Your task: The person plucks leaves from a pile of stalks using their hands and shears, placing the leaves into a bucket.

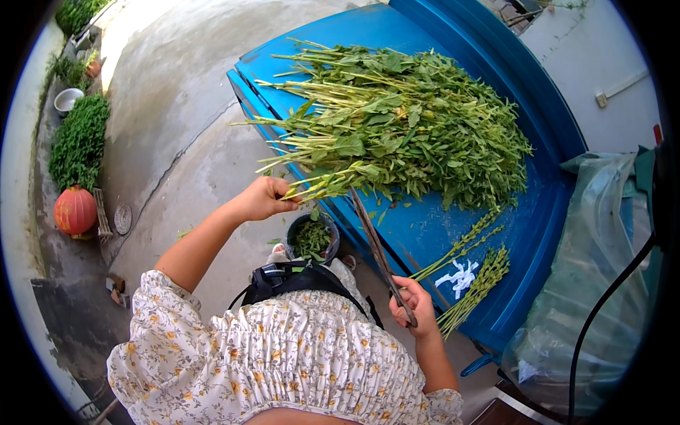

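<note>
My left hand (265, 199) pinches the cut end of a leafy green stalk (340, 179) at the near side of a large heap of leafy stalks (404, 117). In my right hand (414, 307) is a long, narrow, dark brown tool (374, 239); its exact kind is unclear. Its far tip reaches the heap's near edge. The same hand holds a few stripped stalks with small green pods (461, 241). Beside it, a bundle of similar stripped stalks (481, 284) lies near some white ties (459, 277). All rest on a blue metal truck bed (419, 228).
Between my feet stands a dark bucket (334, 234) with plucked leaves (311, 239) inside. A raised blue side panel (531, 79) borders the heap. Greenish plastic sheeting (589, 255) hangs at right. Along the left wall are a red lantern (75, 211), potted greenery (79, 143) and a white basin (68, 100).
</note>
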The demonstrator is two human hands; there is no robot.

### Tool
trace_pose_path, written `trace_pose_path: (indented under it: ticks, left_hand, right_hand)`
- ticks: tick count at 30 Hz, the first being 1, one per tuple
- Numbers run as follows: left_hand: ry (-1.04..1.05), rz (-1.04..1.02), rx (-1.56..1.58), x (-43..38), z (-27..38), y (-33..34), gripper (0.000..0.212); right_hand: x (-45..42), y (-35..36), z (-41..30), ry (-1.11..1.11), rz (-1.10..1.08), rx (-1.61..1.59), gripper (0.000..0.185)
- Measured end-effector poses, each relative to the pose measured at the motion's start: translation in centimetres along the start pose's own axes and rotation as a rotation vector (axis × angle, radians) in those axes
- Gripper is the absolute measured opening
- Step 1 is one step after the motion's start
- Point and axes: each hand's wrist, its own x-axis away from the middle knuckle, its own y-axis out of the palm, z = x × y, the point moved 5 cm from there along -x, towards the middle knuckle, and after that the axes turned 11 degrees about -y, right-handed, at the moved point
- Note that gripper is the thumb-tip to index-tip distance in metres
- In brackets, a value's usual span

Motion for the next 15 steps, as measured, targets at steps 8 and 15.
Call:
trace_pose_path:
  ticks: [8,15]
  left_hand:
    - [0.056,0.104,-0.134,-0.1,1.3,-0.4,0.012]
    - [0.034,0.032,-0.084,-0.8,1.0,-0.1,0.014]
  right_hand:
    - [-0.1,-0.2,-0.7,0.012,0.018,0.025,0.064]
    - [-0.5,0.2,-1.1,-0.156,-0.010,0.489,0.068]
